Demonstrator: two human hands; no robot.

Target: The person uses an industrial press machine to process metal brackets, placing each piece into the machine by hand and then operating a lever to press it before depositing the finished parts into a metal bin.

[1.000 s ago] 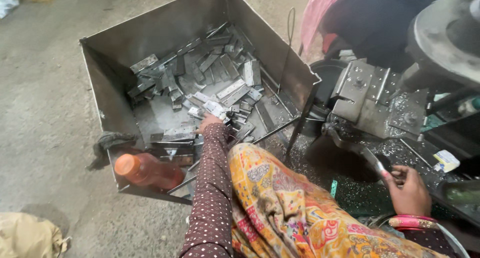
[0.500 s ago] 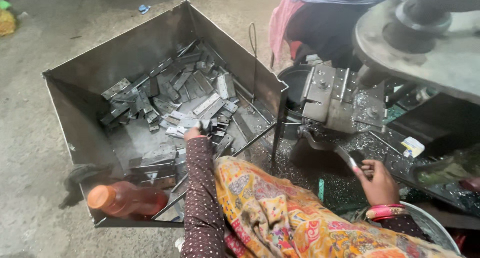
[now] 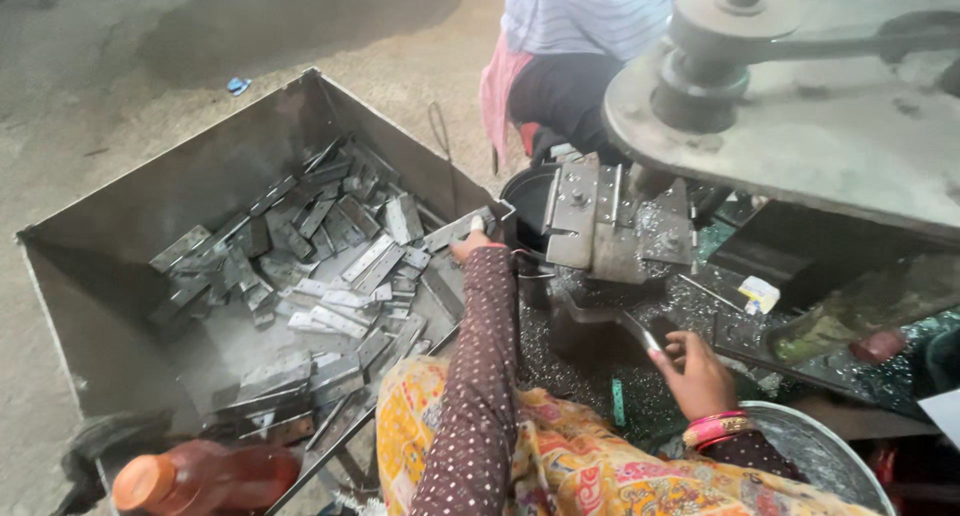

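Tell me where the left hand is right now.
In the head view, the left hand is left of centre, at the right rim of the metal bin, gripping a flat metal strip, just left of the press machine.

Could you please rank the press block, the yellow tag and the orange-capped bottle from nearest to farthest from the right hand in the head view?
From the right hand:
1. Press block, just up and left of it.
2. Yellow tag, up and to its right; nearly as close, hard to separate.
3. Orange-capped bottle, far left, at the bin's lower corner.
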